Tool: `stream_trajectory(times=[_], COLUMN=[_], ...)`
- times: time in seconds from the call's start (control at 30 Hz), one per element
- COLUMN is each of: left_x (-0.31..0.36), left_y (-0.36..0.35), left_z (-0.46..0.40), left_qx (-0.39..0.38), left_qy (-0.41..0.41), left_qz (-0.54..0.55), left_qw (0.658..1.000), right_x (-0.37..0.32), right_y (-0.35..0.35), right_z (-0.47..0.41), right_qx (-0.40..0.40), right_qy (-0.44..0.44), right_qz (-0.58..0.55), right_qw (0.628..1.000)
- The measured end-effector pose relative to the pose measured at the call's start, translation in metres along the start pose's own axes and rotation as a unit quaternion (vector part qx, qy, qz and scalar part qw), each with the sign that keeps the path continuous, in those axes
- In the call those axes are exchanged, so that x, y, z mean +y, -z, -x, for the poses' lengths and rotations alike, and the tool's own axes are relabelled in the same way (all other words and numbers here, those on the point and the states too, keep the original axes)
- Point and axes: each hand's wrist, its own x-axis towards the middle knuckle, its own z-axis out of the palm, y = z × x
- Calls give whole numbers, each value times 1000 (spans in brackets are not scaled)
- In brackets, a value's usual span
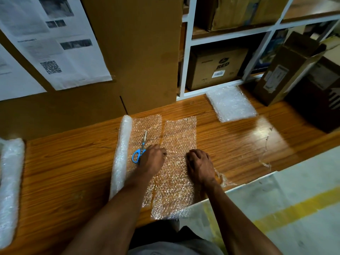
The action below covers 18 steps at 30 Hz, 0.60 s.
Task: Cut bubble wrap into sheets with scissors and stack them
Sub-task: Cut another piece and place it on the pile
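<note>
A wooden table carries everything — the cut sheet lies flat under both hands, scissors on the wrap just left of them, the roll beyond that, the stack well off right — a second roll far left.

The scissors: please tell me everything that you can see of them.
The scissors have bright blue handle loops and silvery metal blades. They lie flat on the unrolled bubble wrap, blades together and pointing away from the person, beside the roll. The left hand covers part of the handles; whether it grips them cannot be told.
</note>
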Motion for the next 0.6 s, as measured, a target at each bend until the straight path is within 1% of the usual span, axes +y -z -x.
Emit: stream_trajectory(times=[0.1, 0.17, 0.27, 0.37, 0.47, 0.57, 0.6], left_x=[3, 4, 5, 7, 10, 9, 7], left_y=[0, 1, 1, 2, 1, 0, 0], left_z=[1, 0, -3, -4, -8, -11, -12], left_qx=[25, 38, 34, 27, 25, 26, 25], left_qy=[-2, -6, -10, 0, -1, 14, 14], left_qz=[-10, -4, -14, -29, -26, 11, 22], left_qw=[1000, 999, 999, 999, 999, 1000, 999], right_x=[0, 4, 11, 13, 15, 17, 19], right_y=[7, 8, 9, 11, 12, 17, 17], right_z=[-2, -3, -5, -9, -12, -13, -14], right_qx=[-1, -26, -72, -88, -77, -51, -58], right_qy=[-12, -38, -58, -48, -60, -68, -65], right_qz=[-12, -12, 9, 17, 5, -13, -17], right_qw=[1000, 999, 996, 995, 995, 996, 996])
